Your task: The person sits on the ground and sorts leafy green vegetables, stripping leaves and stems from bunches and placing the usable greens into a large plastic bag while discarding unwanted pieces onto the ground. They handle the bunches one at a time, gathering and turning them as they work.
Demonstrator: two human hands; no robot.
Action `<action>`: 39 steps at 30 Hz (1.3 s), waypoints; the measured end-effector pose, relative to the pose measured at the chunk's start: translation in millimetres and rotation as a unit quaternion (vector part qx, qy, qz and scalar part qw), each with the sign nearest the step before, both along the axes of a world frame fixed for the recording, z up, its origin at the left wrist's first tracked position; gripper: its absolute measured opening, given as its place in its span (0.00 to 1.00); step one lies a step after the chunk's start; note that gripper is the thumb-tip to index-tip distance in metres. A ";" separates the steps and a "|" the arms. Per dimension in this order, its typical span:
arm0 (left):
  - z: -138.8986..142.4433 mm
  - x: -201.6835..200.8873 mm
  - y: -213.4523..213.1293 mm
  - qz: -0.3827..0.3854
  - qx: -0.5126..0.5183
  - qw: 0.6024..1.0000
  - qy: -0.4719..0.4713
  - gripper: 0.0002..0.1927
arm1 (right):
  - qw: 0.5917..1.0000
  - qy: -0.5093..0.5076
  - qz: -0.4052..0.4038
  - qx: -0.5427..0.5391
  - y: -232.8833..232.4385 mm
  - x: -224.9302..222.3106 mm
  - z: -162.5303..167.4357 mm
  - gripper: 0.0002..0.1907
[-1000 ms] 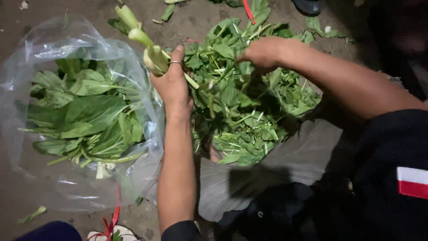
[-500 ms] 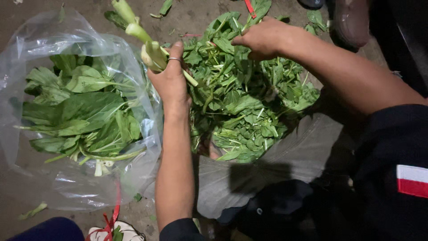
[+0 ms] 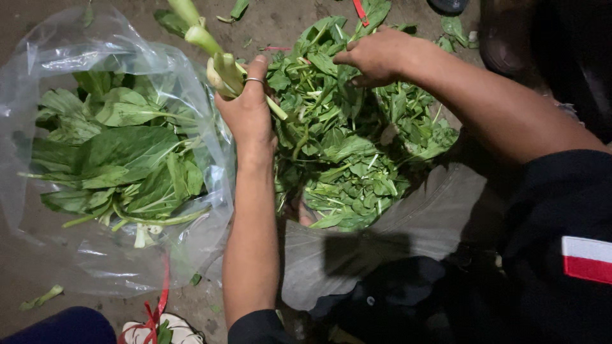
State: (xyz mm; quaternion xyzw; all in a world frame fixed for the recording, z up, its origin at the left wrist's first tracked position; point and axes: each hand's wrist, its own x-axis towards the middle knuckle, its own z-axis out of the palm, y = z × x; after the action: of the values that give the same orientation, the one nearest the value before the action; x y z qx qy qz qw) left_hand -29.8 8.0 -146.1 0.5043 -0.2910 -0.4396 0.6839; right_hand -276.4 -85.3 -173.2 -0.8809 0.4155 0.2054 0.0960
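A wide clear plastic bag (image 3: 95,267) lies open on the dirt ground (image 3: 280,22) at the left, its mouth facing the middle, with a layer of large flat leaves (image 3: 121,159) spread inside it, their pale stems pointing toward the bag's near edge. To the right of it, touching the bag's right edge, a loose heap of smaller greens (image 3: 344,153) sits on a grey sheet (image 3: 433,223) that runs toward the near right corner of the scene. Between the bag and the heap, the left hand (image 3: 245,114) is curled tight around the base of a bunch of pale thick stalks (image 3: 220,70); the bunch's long axis runs up and to the left, away from the wrist, so its free end hangs over the far edge of the bag while the gripped end lies at the heap's left margin. The bag's mouth therefore lies directly left of this hand, much nearer to it than to the other arm. The right hand (image 3: 376,54) rests on the far top of the heap, fingers bent and pressed down among the leaves; whether they have pinched any stems cannot be told. A thin ring (image 3: 254,80) shows on a left finger.
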 end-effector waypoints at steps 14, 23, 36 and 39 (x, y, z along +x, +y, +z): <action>0.1 -0.1 0.0 0.001 0.005 1.000 0.002 0.11 | 1.000 0.010 -0.001 0.001 -0.2 3.7 -3.1 0.38; -1.9 -1.1 -0.3 -0.004 0.007 1.000 -0.002 0.11 | 1.000 0.009 0.003 0.001 -0.5 4.1 -6.8 0.37; -1.4 0.1 -0.2 -0.009 0.006 1.000 0.000 0.11 | 1.000 0.017 0.009 0.007 -1.4 8.6 -5.9 0.35; 0.8 -0.5 -1.7 -0.008 0.007 1.000 -0.003 0.11 | 0.998 0.006 -0.015 0.065 2.5 14.8 0.3 0.35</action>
State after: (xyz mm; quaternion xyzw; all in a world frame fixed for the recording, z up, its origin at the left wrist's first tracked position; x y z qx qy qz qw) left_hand -30.3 6.3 -145.3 0.5079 -0.2942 -0.4455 0.6760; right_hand -261.6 -82.7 -172.9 -0.8652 0.4151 0.2358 0.1535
